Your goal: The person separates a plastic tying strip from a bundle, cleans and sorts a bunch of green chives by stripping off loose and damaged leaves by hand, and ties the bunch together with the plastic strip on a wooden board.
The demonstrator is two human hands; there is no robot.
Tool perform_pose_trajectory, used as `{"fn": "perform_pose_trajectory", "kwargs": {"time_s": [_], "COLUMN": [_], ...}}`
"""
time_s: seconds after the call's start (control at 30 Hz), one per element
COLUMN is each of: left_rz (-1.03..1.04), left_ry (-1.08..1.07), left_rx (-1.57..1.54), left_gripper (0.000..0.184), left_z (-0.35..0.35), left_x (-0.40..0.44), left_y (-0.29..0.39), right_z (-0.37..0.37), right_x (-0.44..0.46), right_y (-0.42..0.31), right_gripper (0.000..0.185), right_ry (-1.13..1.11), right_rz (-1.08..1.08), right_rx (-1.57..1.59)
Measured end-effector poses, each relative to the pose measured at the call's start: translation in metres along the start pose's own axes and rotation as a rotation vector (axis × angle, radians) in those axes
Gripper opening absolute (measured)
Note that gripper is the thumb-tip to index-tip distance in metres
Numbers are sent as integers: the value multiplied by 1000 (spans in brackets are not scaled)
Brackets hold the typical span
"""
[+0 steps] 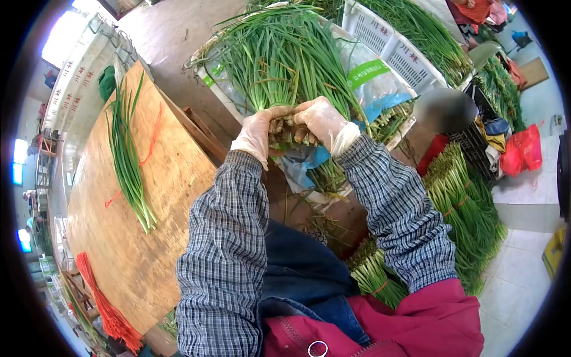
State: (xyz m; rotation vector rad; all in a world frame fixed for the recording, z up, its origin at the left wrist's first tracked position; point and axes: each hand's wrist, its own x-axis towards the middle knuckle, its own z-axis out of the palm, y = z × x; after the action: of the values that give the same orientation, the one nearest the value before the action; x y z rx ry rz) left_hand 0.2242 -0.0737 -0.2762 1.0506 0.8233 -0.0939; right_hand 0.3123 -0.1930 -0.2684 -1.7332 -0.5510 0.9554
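A large bunch of long green leafy stalks (279,59) lies over a white crate, its brown root ends toward me. My left hand (259,132), in a pale thin glove, has its fingers wrapped round the left side of the root ends. From the right, my right hand (326,124), gloved the same way, grips the root ends too. The two hands nearly touch at the thumbs. Under them is blue and clear plastic wrapping (300,163) with more stalks.
To the left, a wooden board (172,262) holds a few loose stalks (128,160), a red string and a bundle of red ties (104,297). Tied green bundles (464,202) stand at the right. White crates (395,44) are behind. Another person sits at the right.
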Motion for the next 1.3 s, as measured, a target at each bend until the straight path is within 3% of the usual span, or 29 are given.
{"fn": "perform_pose_trajectory", "kwargs": {"time_s": [0.1,0.13,0.23,0.27,0.3,0.47,0.5,0.57,0.63,0.7,0.8,0.9,1.0,1.07,1.17,1.3], "left_rz": [29,-6,-13,22,37,59,69,55,76,92,81,68,103,142,246,433], "left_ry": [-107,-34,126,140,105,112,109,76,69,82,98,71,54,57,-75,11], "left_rx": [12,-41,121,136,139,64,75,53,6,9,-8,-85,-164,-194,-235,-192], "left_gripper": [20,17,13,11,10,11,12,13,12,11,10,7,6,8,12,25], "left_z": [-7,-5,-10,-13,-18,-24,-22,-21,-19,-16,-7,-3,9,7,-7,-33], "left_x": [12,10,10,5,4,-17,-18,-11,-4,-2,-5,-9,-46,-66,-103,-176], "left_y": [-7,-6,3,7,12,35,36,31,23,19,14,11,25,30,39,57], "right_z": [-1,-3,-13,-26,-27,-13,-7,8,16,24,31,46,42,35,26,26], "right_x": [13,1,10,15,14,2,3,3,3,10,19,17,14,21,26,32], "right_y": [10,-9,13,31,30,14,12,8,5,18,29,28,27,30,39,47], "right_gripper": [18,20,22,24,26,38,46,54,58,55,49,39,30,26,27,28], "right_ry": [-55,-60,143,19,114,201,214,251,124,136,298,467,296,424,434,509], "right_rz": [-239,67,147,70,229,67,-19,7,122,236,358,222,94,226,161,175], "right_rx": [-436,-107,-120,-122,51,-159,-322,-555,-485,-40,101,-498,-804,-573,-616,-644]}}
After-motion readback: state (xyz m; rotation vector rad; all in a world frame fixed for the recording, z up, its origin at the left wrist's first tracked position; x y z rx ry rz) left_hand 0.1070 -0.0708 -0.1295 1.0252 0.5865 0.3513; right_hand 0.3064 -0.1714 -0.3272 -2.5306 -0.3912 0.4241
